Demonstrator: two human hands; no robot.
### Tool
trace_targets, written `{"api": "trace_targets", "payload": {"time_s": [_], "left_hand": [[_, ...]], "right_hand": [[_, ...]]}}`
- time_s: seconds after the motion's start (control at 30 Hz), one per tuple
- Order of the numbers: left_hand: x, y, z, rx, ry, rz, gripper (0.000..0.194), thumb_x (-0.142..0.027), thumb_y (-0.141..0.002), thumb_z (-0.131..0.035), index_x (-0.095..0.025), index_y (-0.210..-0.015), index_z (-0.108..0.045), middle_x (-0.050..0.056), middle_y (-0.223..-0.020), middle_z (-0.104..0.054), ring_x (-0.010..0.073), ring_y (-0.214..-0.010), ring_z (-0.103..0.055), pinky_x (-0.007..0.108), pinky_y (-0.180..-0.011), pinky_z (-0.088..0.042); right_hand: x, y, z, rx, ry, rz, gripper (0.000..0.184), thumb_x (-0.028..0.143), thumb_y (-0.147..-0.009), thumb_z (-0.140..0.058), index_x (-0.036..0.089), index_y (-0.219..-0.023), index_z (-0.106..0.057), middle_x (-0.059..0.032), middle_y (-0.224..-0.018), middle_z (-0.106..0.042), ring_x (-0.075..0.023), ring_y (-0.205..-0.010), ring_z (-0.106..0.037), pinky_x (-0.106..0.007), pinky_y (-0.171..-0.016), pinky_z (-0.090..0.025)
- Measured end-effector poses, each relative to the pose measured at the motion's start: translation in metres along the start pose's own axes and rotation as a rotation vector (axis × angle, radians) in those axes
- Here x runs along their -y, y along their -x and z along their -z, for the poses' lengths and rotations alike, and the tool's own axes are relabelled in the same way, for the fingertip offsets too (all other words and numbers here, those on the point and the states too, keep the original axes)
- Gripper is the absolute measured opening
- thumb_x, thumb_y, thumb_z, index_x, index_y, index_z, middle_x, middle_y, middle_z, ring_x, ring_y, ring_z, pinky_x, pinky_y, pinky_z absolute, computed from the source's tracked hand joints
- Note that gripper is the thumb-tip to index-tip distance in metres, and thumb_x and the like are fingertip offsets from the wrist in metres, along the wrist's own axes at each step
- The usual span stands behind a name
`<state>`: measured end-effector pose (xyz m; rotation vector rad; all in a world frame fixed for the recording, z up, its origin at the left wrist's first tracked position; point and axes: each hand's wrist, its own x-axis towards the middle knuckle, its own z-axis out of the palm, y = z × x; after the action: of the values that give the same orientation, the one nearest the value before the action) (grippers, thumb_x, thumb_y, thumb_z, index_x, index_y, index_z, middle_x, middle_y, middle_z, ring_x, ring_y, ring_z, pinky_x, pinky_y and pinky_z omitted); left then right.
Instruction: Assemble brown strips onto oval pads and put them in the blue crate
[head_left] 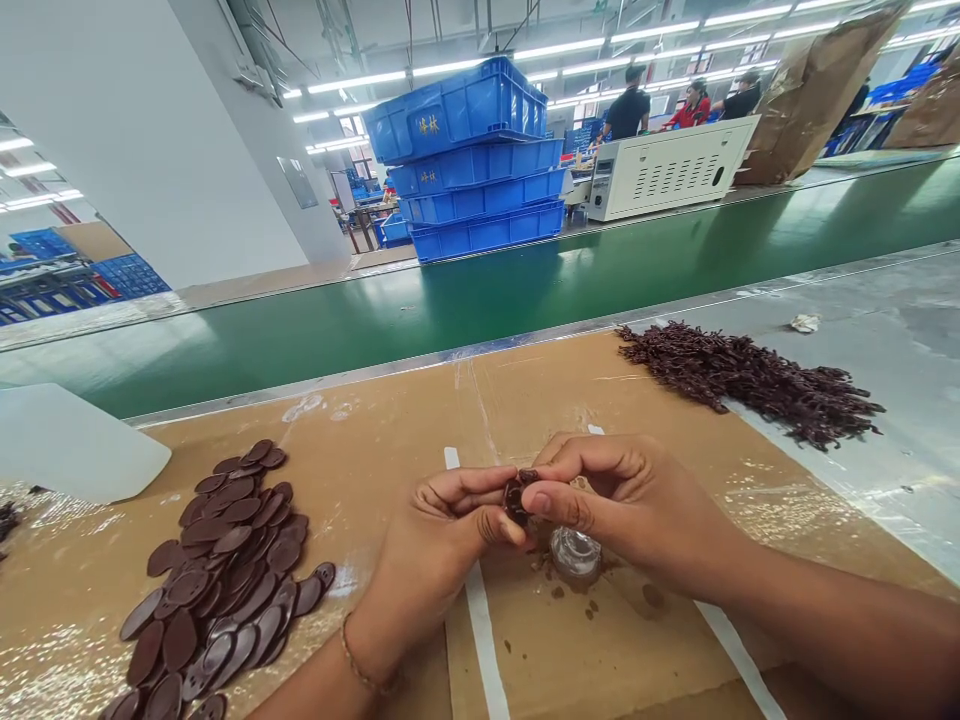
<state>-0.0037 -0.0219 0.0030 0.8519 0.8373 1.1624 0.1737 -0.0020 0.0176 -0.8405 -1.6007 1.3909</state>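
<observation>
My left hand (442,535) and my right hand (615,500) meet over the cardboard sheet (525,400), both pinched on one small dark brown piece (516,495) held between the fingertips. Just below my right hand a small clear glass jar (575,552) stands on the cardboard. A heap of flat oval brown pieces (225,570) lies to the left of my left hand. A pile of small dark brown tangled parts (750,380) lies at the far right.
A green conveyor belt (450,310) runs across behind the bench. Beyond it stand stacked blue crates (472,160) and a white metal cabinet (667,165). Several people work far back right. A white plastic piece (67,440) lies at the left.
</observation>
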Motion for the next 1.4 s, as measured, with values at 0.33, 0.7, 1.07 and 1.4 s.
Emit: {"api": "trace_targets", "payload": {"time_s": [0.33,0.7,1.07,1.4], "left_hand": [[0.0002,0.0001,-0.0005,0.008,0.001,0.005,0.023,-0.011,-0.062,-0.087,-0.022,-0.079,-0.079,0.0,-0.078,-0.08,0.0076,-0.065,-0.073,0.01,-0.064,-0.057],[-0.0014,0.0005,-0.0029,-0.011,-0.01,0.021,0.023,-0.008,-0.062,-0.085,-0.019,-0.081,-0.08,0.001,-0.073,-0.079,0.0071,-0.06,-0.071,0.009,-0.061,-0.056],[-0.0027,0.0011,-0.0037,-0.047,-0.026,0.04,0.023,-0.01,-0.06,-0.087,-0.02,-0.079,-0.08,0.0,-0.067,-0.077,0.0069,-0.058,-0.068,0.011,-0.059,-0.055],[-0.002,0.0028,-0.0046,-0.07,-0.062,0.026,0.023,-0.012,-0.059,-0.087,-0.021,-0.08,-0.08,0.002,-0.075,-0.079,0.0097,-0.061,-0.07,0.017,-0.062,-0.057]], "right_hand": [[-0.0009,0.0003,0.0004,-0.008,0.022,0.009,0.021,0.037,-0.079,-0.075,0.019,-0.07,-0.072,-0.0004,-0.07,-0.068,-0.0114,-0.068,-0.06,-0.022,-0.062,-0.046],[-0.0016,-0.0001,0.0016,-0.012,0.049,0.017,0.02,0.036,-0.08,-0.074,0.018,-0.07,-0.072,-0.0003,-0.069,-0.067,-0.0121,-0.067,-0.06,-0.025,-0.064,-0.046],[-0.0017,-0.0005,0.0008,-0.031,0.042,0.009,0.019,0.035,-0.077,-0.077,0.019,-0.069,-0.072,0.0005,-0.069,-0.067,-0.0117,-0.067,-0.06,-0.025,-0.064,-0.045],[-0.0011,-0.0008,0.0001,-0.016,0.021,0.0,0.024,0.042,-0.078,-0.076,0.019,-0.069,-0.072,-0.0009,-0.069,-0.068,-0.0131,-0.067,-0.06,-0.025,-0.061,-0.047]]}}
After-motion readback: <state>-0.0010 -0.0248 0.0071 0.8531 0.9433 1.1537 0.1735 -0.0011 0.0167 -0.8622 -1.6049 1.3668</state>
